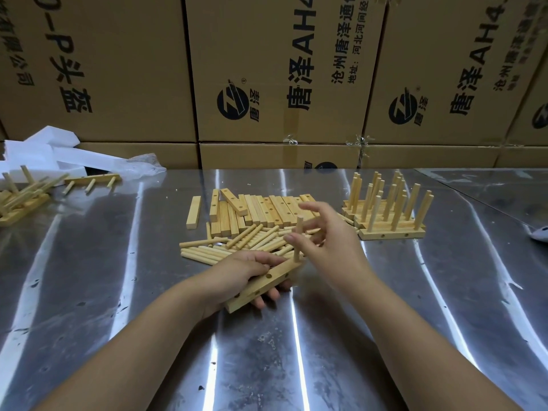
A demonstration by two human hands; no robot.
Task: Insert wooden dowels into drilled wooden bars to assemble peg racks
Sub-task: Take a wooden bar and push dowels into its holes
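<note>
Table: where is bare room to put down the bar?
Bare: the table between the held bar and its near edge; also between the left racks and the loose bars. Crowded: loose bars, dowels, right racks.

Printed cardboard boxes (267, 69) behind steel table (267, 351); white foam (38, 149) far left.

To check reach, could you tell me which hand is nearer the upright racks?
Right. The right hand is just left of the upright racks; the left hand grips a bar farther left.
</note>
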